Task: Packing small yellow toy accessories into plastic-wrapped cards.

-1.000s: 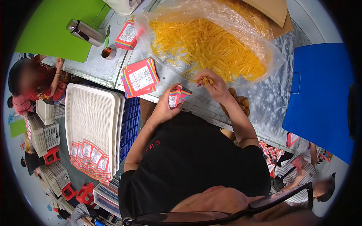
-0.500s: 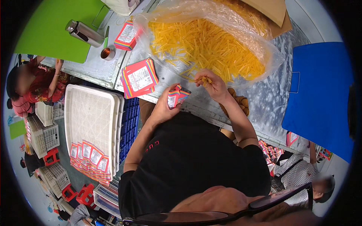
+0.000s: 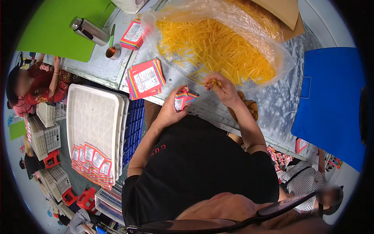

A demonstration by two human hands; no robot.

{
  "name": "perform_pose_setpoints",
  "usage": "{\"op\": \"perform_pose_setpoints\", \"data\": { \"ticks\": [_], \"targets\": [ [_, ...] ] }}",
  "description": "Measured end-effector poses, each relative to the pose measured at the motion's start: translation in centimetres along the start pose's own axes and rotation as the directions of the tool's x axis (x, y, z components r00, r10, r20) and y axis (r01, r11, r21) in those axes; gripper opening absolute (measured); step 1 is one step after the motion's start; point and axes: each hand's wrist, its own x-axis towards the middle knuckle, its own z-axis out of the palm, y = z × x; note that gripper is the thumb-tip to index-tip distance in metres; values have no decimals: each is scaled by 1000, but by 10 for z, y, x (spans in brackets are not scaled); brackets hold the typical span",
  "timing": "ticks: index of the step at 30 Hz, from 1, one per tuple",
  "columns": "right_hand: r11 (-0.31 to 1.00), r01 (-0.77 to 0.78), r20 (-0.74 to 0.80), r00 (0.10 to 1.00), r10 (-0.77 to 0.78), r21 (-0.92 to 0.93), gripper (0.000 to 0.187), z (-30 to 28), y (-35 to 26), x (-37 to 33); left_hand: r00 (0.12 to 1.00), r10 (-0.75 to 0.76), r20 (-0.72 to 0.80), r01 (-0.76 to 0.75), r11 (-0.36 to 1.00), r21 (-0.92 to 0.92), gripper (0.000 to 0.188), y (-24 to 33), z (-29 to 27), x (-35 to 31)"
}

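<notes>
My left hand (image 3: 171, 109) is closed around a small pink-red pouch (image 3: 185, 97) with rainbow-striped edges and a white label. The pouch is squeezed so that its top end bulges toward my right hand. Slightly to the right and a little higher, my right hand (image 3: 225, 93) pinches a small bunch of thin yellow sticks (image 3: 213, 84), their ends pointing toward me. Pouch and bunch are apart. Just beyond my right hand, a large clear plastic bag (image 3: 286, 64) lies spread open, heaped with loose yellow sticks (image 3: 218, 46). Left of it, flat pouches (image 3: 145, 80) are stacked on the table.
Another pouch stack (image 3: 132, 35), a cup (image 3: 112, 53) and a steel flask (image 3: 89, 31) stand at the far left. A brown cloth-like item (image 3: 249, 107) lies by my right forearm. White trays (image 3: 93, 113) with pouches are at left, a blue board (image 3: 331, 101) at right. Co-workers sit on both sides.
The whole view has shifted slightly. Both hands keep their holds, and the right fingers have moved a little around the yellow sticks.
</notes>
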Motion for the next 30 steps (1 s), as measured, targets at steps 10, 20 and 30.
{"op": "perform_pose_setpoints", "data": {
  "ticks": [10, 20, 30],
  "targets": [
    [800, -443, -217, 896, 386, -404, 25, -21, 15, 0, 998, 21, -51, -18, 999, 49, 79, -2, -9, -4],
    [460, -121, -176, 981, -79, -879, 12, 38, 62, 6, 990, -17, -138, 12, 999, -36, 80, -25, -17, -15],
    [153, -122, -126, 992, -18, -981, 15, 52, 63, 6, 991, -30, -129, 22, 998, -62, 81, -31, -20, -15]
  ]
}}
